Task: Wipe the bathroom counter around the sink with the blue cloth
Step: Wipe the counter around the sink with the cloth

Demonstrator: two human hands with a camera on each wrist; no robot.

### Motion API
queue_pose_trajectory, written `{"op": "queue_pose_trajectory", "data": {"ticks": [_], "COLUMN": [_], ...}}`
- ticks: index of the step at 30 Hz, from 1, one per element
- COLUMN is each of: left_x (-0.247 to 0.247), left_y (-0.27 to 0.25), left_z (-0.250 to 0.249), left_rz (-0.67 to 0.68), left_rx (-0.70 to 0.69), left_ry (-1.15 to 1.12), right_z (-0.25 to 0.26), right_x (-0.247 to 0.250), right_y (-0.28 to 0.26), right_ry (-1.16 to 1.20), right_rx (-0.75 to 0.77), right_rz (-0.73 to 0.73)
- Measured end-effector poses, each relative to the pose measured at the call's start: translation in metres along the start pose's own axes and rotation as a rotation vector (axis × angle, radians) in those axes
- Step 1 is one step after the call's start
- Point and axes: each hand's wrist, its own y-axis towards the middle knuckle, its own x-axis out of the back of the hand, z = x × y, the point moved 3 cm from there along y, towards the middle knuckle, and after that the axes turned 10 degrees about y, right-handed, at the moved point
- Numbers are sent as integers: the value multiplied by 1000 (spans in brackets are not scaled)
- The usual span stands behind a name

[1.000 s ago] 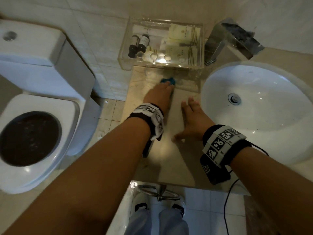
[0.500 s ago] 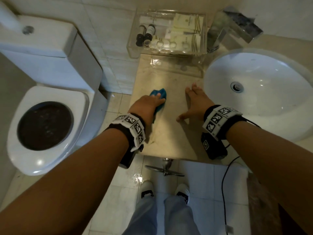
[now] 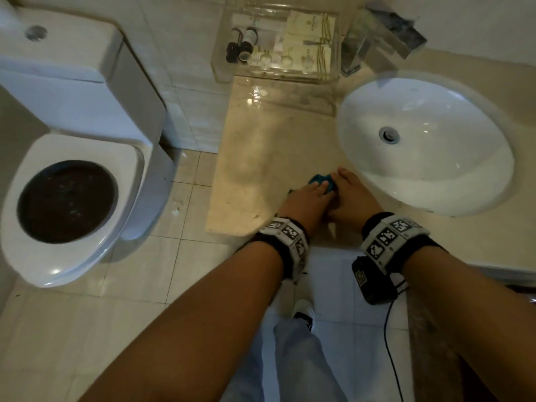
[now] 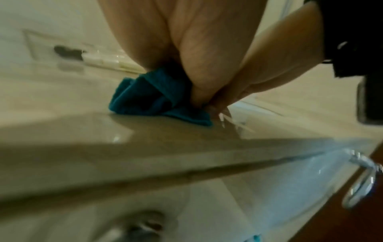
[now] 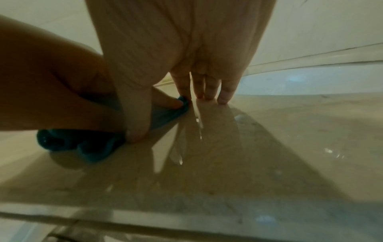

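The blue cloth (image 3: 320, 180) lies bunched on the beige marble counter (image 3: 261, 152), near its front edge and just left of the white sink (image 3: 423, 146). My left hand (image 3: 306, 200) lies over the cloth and presses it down; in the left wrist view the cloth (image 4: 149, 98) sticks out from under the palm (image 4: 186, 49). My right hand (image 3: 349, 195) rests beside it, touching the left hand. In the right wrist view its straight fingers (image 5: 207, 90) stand with their tips on the wet counter (image 5: 269, 147), and its thumb presses the edge of the cloth (image 5: 87, 147).
A clear tray (image 3: 278, 47) of small bottles and sachets stands at the back of the counter, with a chrome faucet (image 3: 383, 39) to its right. An open toilet (image 3: 72, 198) stands to the left. A chrome ring (image 4: 362, 180) hangs below the counter's front edge.
My left hand has dragged the cloth from the back by the tray to the front of the counter and rightward, up against my right hand, which stays on the counter.
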Motion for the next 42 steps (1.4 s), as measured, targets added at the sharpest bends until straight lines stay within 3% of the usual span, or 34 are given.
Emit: {"op": "queue_pose_trajectory", "data": {"ticks": [3,8,11,14,18,23,27,30,33,37,42], "left_x": [0,-2,-4,3,35,97,141,163,179,194,198], "left_y": [-9,-49,-75,-88,-97,-97,-97,-95,-94,-95,-92], "left_z": [5,83,112,113,98,73,50,33,17,6,7], "left_rz": [-38,-134,-62,16,-106,-384,-513,-501,-496,-509,-465], "left_rx": [47,263,354,382,442,388,320,241,177,127,158], "left_ry": [-38,-80,-49,-59,-218,-433,-572,-608,-602,-663,-730], "right_z": [0,3,6,12,23,57,93,111,115,111,104], "right_x": [0,4,5,6,18,69,115,135,151,168,184], "right_y": [0,-8,-11,-17,-35,-66,-84,-89,-90,-92,-98], "right_ry": [3,17,27,6,85,355,552,774,867,852,818], "right_rx": [-9,-43,-60,-78,-29,158,232,174,128,181,240], "right_rz": [-10,7,31,68,83,-44,-27,35,-21,-142,-207]}}
